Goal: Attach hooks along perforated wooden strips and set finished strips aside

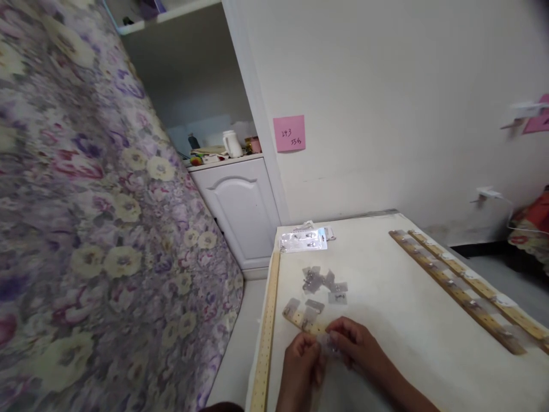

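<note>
So you've got both hands low over the white table [377, 274], and your left hand [300, 357] and right hand [358, 343] are each in a tight pinch, thumb against fingers, with what looks like one small clear packet [325, 342] stretched between them. It's sitting right at the near edge of the short wooden strip [316, 329].

Progress-wise, I'd call it partway. The front brown strip [457, 289] and the pale strip [457, 266] on your right have clear pieces spaced along them, so they look pretty much sorted. Your short strip has a couple of packets lying across it, plus some bare holes near your fingers. There's a loose heap of packets [315, 279] just beyond, and the long perforated strip [268, 326] on your left has nothing on it that I can see.

Hard to make out: your fingertips cover part of that packet and it's blurry, so no clue what's inside. I can't tell if the pieces on the strips are fastened or just resting. The long left strip runs out at the bottom, and the pale one is cut off at the right edge.
</note>
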Demonstrator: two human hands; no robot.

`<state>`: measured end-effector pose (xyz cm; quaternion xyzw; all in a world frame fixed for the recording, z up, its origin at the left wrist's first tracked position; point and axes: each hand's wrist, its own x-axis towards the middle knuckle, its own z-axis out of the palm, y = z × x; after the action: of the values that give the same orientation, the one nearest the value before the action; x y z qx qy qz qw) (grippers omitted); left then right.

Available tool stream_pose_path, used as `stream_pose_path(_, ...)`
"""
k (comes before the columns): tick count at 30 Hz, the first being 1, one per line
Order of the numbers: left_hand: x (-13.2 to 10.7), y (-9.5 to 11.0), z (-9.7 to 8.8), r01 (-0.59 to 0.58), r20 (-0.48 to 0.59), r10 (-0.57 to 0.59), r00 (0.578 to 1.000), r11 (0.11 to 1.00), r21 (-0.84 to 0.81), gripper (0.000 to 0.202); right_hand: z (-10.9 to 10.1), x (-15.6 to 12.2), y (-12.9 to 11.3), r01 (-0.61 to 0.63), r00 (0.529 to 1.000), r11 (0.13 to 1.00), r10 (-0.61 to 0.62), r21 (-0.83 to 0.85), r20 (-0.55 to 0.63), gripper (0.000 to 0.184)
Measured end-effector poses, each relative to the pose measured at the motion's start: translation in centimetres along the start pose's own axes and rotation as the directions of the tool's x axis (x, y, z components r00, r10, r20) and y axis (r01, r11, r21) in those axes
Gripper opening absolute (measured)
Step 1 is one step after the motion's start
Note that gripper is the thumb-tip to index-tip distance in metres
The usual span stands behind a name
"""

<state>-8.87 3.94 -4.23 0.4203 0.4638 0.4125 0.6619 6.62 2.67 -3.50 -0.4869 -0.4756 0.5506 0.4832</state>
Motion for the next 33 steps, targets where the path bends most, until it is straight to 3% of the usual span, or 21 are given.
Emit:
stream_pose_path(4,-0.6,-0.5,0.7,0.078,0.039,-0.074,0.997,0.990,-0.118,0.036,-0.1,-0.5,0.0,0.008,1.000,0.999,-0.008,0.043,-0.002,0.034)
stream_pose_path(10,-0.8,-2.0,0.9,0.159,0.149,-0.112,0.983,0.917,-0.364,0.034,0.1,-0.1,0.0,0.010,0.994,0.983,-0.029,-0.184,-0.103,0.021)
stream_pose_path(14,-0.9,-2.2,0.8,0.149,0.115,-0.112,0.987,0.905,-0.399,0.032,0.5,0.1,0.3,0.000,0.995,0.987,-0.015,-0.158,-0.094,0.021)
stream_pose_path(18,-0.9,-2.3,0.7,0.168,0.057,-0.158,0.986,0.920,-0.353,0.032,0.2,-0.1,1.0,-0.037,0.999,0.996,0.034,-0.083,-0.041,0.029)
stream_pose_path(22,-1.1,-2.4,0.7,0.160,0.043,-0.154,0.987,0.947,-0.279,0.032,-0.5,0.2,1.0,-0.036,0.998,0.985,0.026,-0.168,-0.060,0.024)
stream_pose_path(26,-1.3,-2.5,0.8,0.030,-0.035,-0.036,0.999,0.989,-0.142,0.027,-1.3,1.0,0.1,0.051,0.996,0.953,-0.072,-0.299,-0.060,0.023)
stream_pose_path(33,-1.1,-2.6,1.0,-0.138,-0.188,0.169,0.967,0.976,0.169,0.026,-1.9,3.2,1.0,0.033,0.999,0.956,-0.025,-0.292,0.034,0.022)
